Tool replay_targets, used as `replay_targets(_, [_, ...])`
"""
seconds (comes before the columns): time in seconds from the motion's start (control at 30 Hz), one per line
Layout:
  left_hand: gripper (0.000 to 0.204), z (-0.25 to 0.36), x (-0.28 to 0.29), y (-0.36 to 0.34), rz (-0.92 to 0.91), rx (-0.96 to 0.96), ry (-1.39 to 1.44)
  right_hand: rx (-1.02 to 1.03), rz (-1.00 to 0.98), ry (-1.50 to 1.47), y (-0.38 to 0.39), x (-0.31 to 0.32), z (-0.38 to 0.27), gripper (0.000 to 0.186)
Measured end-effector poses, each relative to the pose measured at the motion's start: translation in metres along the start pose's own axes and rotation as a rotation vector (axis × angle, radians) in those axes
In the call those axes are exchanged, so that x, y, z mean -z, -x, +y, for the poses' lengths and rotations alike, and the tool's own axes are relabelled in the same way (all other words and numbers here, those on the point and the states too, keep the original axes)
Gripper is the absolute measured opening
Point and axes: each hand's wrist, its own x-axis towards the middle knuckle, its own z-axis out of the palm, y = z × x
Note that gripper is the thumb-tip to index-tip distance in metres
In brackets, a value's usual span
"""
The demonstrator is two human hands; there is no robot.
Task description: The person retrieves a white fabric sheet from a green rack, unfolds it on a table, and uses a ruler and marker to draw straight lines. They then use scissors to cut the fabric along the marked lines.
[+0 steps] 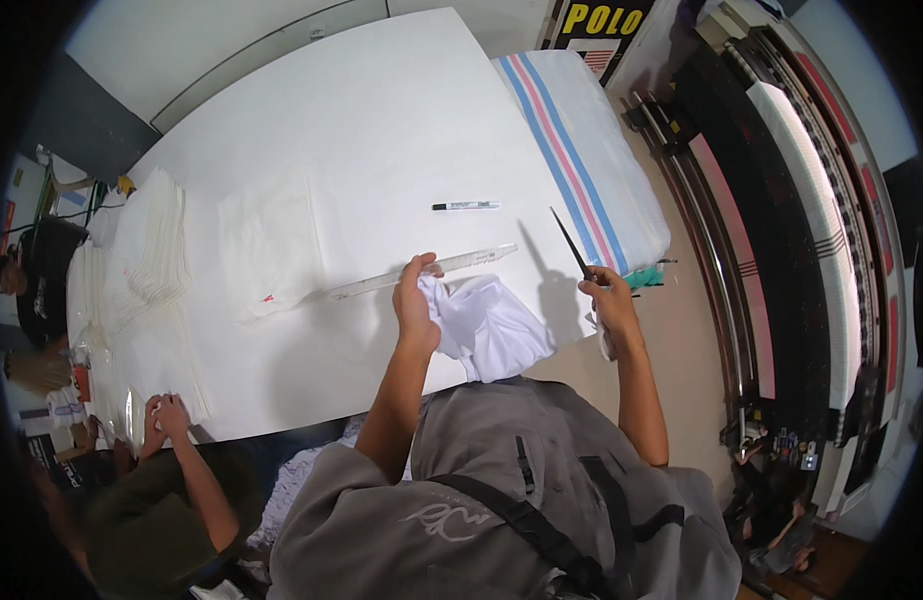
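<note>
My left hand point(416, 305) is closed on the upper left edge of a white cloth point(497, 325), which lies bunched at the near edge of the table. Under the fingers of that hand, or just beyond them, a clear ruler point(472, 261) rests slantwise on the white tabletop. In my right hand point(612, 300) is a pair of scissors point(574, 243), raised at the table's right edge with its dark blades pointing up and away, apart from the cloth. A marker pen point(466, 206) with a black end lies beyond the ruler.
Stacked white sheets point(147, 250) and a thin white bag point(267, 240) lie on the left of the table point(382, 110). A striped white sack point(592, 150) stands at its right end. Beyond, a long roller machine point(782, 230) runs along the right. Another person's hands point(165, 420) work at the near left.
</note>
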Motion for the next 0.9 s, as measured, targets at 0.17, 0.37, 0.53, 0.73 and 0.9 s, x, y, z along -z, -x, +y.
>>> replay_targets(0.17, [0.033,-0.01,0.02,-0.001,-0.046,0.009,-0.001,0.375,0.239,0.232,-0.151,0.024,0.097,0.047])
replay_targets(0.37, [0.032,-0.022,0.014,-0.002,0.09,-0.049,0.09,0.411,0.201,0.666,-0.285,0.066,0.076,0.048])
replay_targets(0.53, [0.033,-0.046,-0.001,0.016,0.234,-0.146,0.15,0.719,0.117,0.852,-0.305,-0.005,0.031,0.043])
replay_targets(0.73, [0.03,-0.112,-0.033,0.034,0.422,-0.089,0.198,0.928,-0.403,0.657,-0.22,-0.12,-0.032,0.041])
replay_targets(0.9, [0.032,-0.141,-0.07,0.058,0.386,-0.102,0.243,0.886,-0.564,0.809,-0.214,-0.183,-0.029,0.041])
